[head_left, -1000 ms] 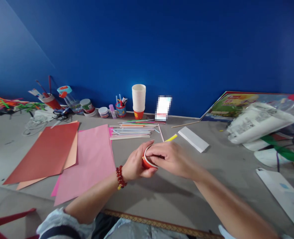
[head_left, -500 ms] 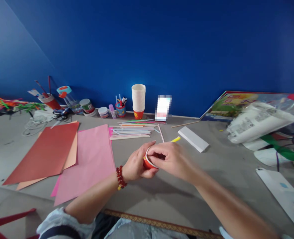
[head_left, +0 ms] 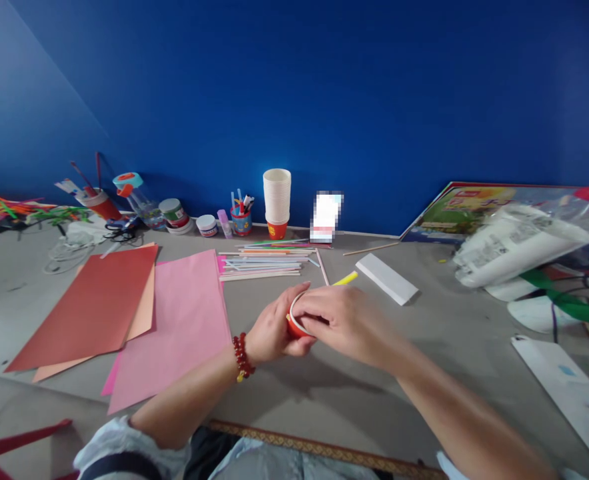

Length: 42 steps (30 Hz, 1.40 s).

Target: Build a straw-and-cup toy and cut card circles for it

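Note:
My left hand [head_left: 279,323] is wrapped round a small red paper cup [head_left: 293,328] with a white rim, tilted so its mouth faces right. My right hand [head_left: 342,320] reaches into the mouth of that cup, its fingers bent and drawn together. The fingertips are hidden inside, and I cannot make out what they grip. Just beyond the right hand lies a yellow stick-like piece [head_left: 347,278], partly covered by the hand. A folded white paper [head_left: 387,279] lies farther right.
Red paper [head_left: 87,300] and pink paper [head_left: 179,320] lie at left. Thin sticks [head_left: 267,263] are spread behind the hands. A stack of paper cups [head_left: 277,197], a pen holder [head_left: 241,221] and a blurred-out screen [head_left: 326,217] stand along the wall. Plastic packaging [head_left: 519,243] fills the right.
The right hand has shifted slightly left, with its fingers a little deeper in the cup. More of the yellow piece shows behind it. The left hand keeps its hold.

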Available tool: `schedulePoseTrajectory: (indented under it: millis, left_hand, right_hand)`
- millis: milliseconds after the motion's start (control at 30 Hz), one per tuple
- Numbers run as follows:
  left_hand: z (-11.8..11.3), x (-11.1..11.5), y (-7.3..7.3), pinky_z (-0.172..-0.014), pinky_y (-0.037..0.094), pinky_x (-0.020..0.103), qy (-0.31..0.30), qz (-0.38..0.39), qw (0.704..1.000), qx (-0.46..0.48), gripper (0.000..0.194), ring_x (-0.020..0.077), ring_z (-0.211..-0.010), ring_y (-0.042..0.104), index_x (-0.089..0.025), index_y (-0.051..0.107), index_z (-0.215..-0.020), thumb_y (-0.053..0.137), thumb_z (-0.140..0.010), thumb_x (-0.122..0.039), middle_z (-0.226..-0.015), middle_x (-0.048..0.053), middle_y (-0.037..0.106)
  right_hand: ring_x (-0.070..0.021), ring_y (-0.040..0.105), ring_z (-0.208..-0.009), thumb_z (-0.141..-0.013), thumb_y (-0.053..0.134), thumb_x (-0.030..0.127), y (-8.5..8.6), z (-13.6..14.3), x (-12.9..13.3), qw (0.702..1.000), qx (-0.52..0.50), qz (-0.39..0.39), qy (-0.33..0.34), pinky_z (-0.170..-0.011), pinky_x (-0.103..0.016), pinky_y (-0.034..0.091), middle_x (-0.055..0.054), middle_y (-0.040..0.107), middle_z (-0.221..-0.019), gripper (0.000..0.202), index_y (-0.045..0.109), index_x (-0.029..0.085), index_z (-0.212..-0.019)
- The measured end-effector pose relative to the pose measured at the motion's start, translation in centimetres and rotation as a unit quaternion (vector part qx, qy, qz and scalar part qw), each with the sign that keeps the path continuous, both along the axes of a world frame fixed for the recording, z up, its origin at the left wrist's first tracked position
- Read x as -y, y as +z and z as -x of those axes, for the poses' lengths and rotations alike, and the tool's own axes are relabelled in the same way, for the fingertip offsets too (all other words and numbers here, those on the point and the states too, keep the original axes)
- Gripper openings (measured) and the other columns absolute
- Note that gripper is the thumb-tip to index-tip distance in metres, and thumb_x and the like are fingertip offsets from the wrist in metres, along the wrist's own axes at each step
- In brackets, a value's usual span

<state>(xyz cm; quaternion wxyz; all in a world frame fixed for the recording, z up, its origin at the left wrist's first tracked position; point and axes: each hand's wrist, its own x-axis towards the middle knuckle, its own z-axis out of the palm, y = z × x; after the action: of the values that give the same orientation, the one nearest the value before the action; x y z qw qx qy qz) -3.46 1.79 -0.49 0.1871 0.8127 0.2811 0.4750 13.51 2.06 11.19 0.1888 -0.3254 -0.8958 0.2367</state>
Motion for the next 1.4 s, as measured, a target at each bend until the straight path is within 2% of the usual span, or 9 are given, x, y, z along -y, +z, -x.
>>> schedulePoseTrajectory:
  millis: [167,300,567,833,967,1100,1267,1333,1400]
  left_hand:
    - [0.0,0.1,-0.1,-0.097,0.052,0.045,-0.01,0.015,1.0,0.006,0.084,0.0328,-0.12,0.06,-0.018,0.021,-0.15,0.062,-0.083,-0.049,-0.133,0.02,0.054]
    - [0.0,0.2,-0.1,-0.098,0.052,0.045,-0.017,0.038,0.999,0.015,0.085,0.0322,-0.118,0.061,-0.019,0.022,-0.149,0.064,-0.082,-0.047,-0.131,0.019,0.056]
    - [-0.2,0.0,0.0,-0.1,0.051,0.045,-0.016,0.041,0.998,0.034,0.081,0.0308,-0.119,0.06,-0.019,0.026,-0.148,0.064,-0.082,-0.046,-0.132,0.018,0.056]
    - [0.2,0.3,0.4,-0.102,0.049,0.045,0.015,0.074,0.997,0.035,0.081,0.0316,-0.121,0.058,-0.02,0.032,-0.144,0.07,-0.078,-0.044,-0.137,0.018,0.054]
    - [0.3,0.3,0.2,-0.102,0.049,0.045,-0.002,0.094,0.995,0.037,0.077,0.0308,-0.119,0.06,-0.019,0.031,-0.144,0.065,-0.079,-0.042,-0.132,0.017,0.058]
    - [0.2,0.2,0.0,-0.1,0.049,0.045,-0.023,0.097,0.994,0.053,0.079,0.031,-0.117,0.06,-0.02,0.032,-0.145,0.067,-0.078,-0.045,-0.131,0.016,0.059]
    - [0.1,-0.2,-0.1,-0.097,0.05,0.046,-0.058,0.116,0.988,0.08,0.078,0.0324,-0.113,0.062,-0.018,0.037,-0.141,0.066,-0.078,-0.053,-0.127,0.017,0.062]
    - [0.1,-0.3,-0.3,-0.095,0.051,0.047,-0.06,0.139,0.983,0.105,0.077,0.0317,-0.11,0.063,-0.019,0.038,-0.14,0.066,-0.078,-0.056,-0.124,0.016,0.063]
    - [0.1,-0.5,-0.7,-0.094,0.051,0.047,-0.076,0.154,0.975,0.143,0.076,0.0311,-0.109,0.063,-0.02,0.039,-0.139,0.066,-0.078,-0.057,-0.124,0.015,0.062]
  right_hand:
    - [-0.0119,0.055,-0.066,-0.085,0.058,0.009,0.2,0.0,0.0,0.998,0.006,0.048,-0.05,-0.059,-0.023,0.03,0.002,0.068,-0.076,0.016,0.067,0.02,-0.078]
    - [-0.0125,0.056,-0.066,-0.084,0.059,0.01,0.6,0.2,0.1,0.996,0.01,0.061,-0.062,-0.06,-0.023,0.03,0.002,0.068,-0.075,0.016,0.068,0.021,-0.075]
    - [-0.0113,0.053,-0.062,-0.083,0.06,0.01,0.4,0.6,0.3,0.995,0.014,0.038,-0.088,-0.057,-0.024,0.028,0.002,0.065,-0.068,0.018,0.066,0.019,-0.069]
    - [-0.0119,0.053,-0.064,-0.095,0.05,0.021,0.1,-0.7,0.9,0.998,-0.026,-0.001,-0.056,-0.061,-0.024,0.032,0.001,0.069,-0.079,0.017,0.067,0.021,-0.092]
    - [-0.0119,0.051,-0.061,-0.096,0.053,0.029,0.2,-0.7,1.2,0.999,-0.004,0.007,-0.044,-0.057,-0.025,0.03,-0.001,0.067,-0.079,0.017,0.064,0.02,-0.087]
    - [-0.0112,0.049,-0.059,-0.098,0.044,0.019,0.1,-0.9,0.9,0.999,0.023,0.015,-0.024,-0.057,-0.024,0.029,0.001,0.063,-0.073,0.024,0.059,0.02,-0.08]
    - [-0.0108,0.05,-0.058,-0.091,0.053,0.014,0.0,-1.3,0.7,0.998,0.045,-0.01,-0.04,-0.055,-0.025,0.027,0.002,0.064,-0.07,0.017,0.062,0.021,-0.079]
    - [-0.0114,0.053,-0.059,-0.092,0.053,0.014,-0.1,-1.3,0.8,0.997,0.033,-0.042,-0.062,-0.056,-0.025,0.029,0.001,0.068,-0.074,0.016,0.065,0.022,-0.084]
    - [-0.0121,0.055,-0.059,-0.092,0.052,0.015,-0.1,-1.1,0.9,0.994,0.002,-0.065,-0.093,-0.056,-0.025,0.032,0.0,0.071,-0.079,0.019,0.068,0.023,-0.1]
